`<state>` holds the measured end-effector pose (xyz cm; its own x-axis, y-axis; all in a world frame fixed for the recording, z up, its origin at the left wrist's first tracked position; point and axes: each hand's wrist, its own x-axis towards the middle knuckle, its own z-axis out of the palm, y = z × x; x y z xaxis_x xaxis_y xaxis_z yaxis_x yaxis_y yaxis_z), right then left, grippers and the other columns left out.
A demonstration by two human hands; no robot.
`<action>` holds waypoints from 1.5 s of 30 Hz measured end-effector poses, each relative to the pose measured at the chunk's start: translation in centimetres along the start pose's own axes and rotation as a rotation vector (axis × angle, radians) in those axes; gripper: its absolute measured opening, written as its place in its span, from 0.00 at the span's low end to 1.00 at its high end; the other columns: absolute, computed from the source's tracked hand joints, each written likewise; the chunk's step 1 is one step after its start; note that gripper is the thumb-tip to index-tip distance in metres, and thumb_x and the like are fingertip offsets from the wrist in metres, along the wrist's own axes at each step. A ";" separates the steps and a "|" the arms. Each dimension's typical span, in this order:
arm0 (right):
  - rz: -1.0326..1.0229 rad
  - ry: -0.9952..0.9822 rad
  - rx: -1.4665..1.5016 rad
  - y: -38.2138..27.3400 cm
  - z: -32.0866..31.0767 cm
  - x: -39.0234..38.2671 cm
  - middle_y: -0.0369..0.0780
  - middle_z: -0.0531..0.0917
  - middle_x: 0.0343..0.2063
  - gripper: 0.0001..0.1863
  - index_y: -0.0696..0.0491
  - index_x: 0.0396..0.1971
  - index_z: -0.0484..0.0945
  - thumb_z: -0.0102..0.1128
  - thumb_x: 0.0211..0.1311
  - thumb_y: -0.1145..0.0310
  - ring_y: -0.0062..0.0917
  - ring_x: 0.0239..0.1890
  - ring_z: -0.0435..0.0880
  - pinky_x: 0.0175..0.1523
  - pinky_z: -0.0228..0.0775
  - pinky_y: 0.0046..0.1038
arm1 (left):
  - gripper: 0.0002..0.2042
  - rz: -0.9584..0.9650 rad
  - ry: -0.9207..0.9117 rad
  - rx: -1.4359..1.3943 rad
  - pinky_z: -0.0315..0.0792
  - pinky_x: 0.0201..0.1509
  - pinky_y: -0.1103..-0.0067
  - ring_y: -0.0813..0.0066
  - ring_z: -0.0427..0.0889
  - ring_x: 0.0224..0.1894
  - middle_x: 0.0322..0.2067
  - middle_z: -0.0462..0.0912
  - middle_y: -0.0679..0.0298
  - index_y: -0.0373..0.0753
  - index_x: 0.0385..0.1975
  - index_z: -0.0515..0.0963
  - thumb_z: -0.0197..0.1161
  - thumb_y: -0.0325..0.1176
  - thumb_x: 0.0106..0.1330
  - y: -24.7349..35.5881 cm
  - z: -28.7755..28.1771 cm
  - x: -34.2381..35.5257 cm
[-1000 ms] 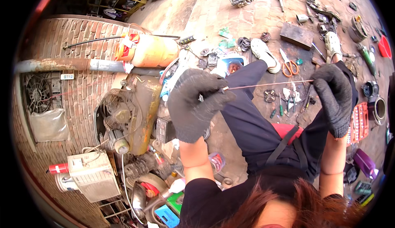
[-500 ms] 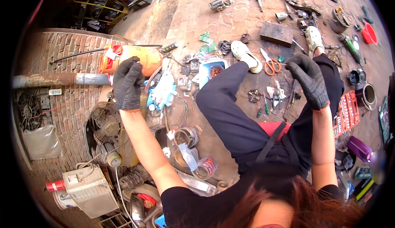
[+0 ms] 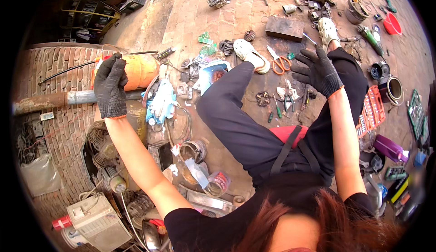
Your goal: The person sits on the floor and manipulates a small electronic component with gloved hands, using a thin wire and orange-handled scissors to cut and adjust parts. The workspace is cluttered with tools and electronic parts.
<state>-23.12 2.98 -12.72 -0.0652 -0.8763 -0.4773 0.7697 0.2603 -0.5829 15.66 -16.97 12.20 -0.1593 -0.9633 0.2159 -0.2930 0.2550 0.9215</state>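
Note:
My left hand (image 3: 110,86), in a dark grey knit glove with an orange cuff, is raised in front of an orange cylinder (image 3: 138,71). Its fingers are curled together, and whatever they may pinch is too small or hidden to make out. On the other side my gloved right hand (image 3: 320,74) hovers above my knee, fingers spread and nothing in it. Orange-handled scissors (image 3: 280,64) lie on the ground left of that hand. Close by are a dark rectangular metal block (image 3: 284,28), pliers (image 3: 289,101) and a green-handled screwdriver (image 3: 277,107).
Between my hands stands a light blue tub (image 3: 210,75) beside green circuit board pieces (image 3: 206,43). Blue plastic bags (image 3: 161,102) and open cans (image 3: 193,151) sit left of my legs. An orange socket set case (image 3: 372,109) and a red bowl (image 3: 392,24) are at right.
My right hand has gone from curled to spread fingers and risen slightly. A thin strand seen beside it earlier no longer shows. My left hand moved left, still curled. The whole view shifted.

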 end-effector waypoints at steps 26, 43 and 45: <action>-0.742 -0.365 -0.663 -0.8 17.0 -11.4 0.39 0.80 0.29 0.11 0.58 0.34 0.79 0.65 0.48 0.76 0.24 0.32 0.77 0.39 0.68 0.26 | 0.17 0.403 -0.265 0.309 0.70 0.34 0.78 0.72 0.75 0.31 0.25 0.79 0.64 0.35 0.23 0.81 0.73 0.23 0.26 6.7 12.3 -14.2; -0.859 -0.390 -0.670 -0.7 17.1 -10.6 0.37 0.79 0.29 0.06 0.60 0.35 0.75 0.57 0.56 0.80 0.18 0.31 0.76 0.36 0.69 0.20 | 0.14 0.416 -0.405 0.191 0.73 0.36 0.76 0.69 0.80 0.33 0.30 0.82 0.63 0.39 0.29 0.83 0.73 0.24 0.38 5.5 11.0 -14.3; -0.872 -0.393 -0.715 -0.7 16.9 -10.4 0.37 0.79 0.30 0.07 0.60 0.36 0.74 0.57 0.57 0.80 0.17 0.31 0.76 0.37 0.69 0.20 | 0.14 0.416 -0.392 0.208 0.73 0.37 0.76 0.69 0.80 0.34 0.30 0.83 0.63 0.39 0.28 0.83 0.74 0.24 0.38 5.4 11.0 -14.4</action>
<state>-12.22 5.06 3.73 -0.0954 -0.9015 0.4221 0.0262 -0.4262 -0.9043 6.01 -0.76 10.50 -0.6237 -0.6869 0.3731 -0.3030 0.6524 0.6946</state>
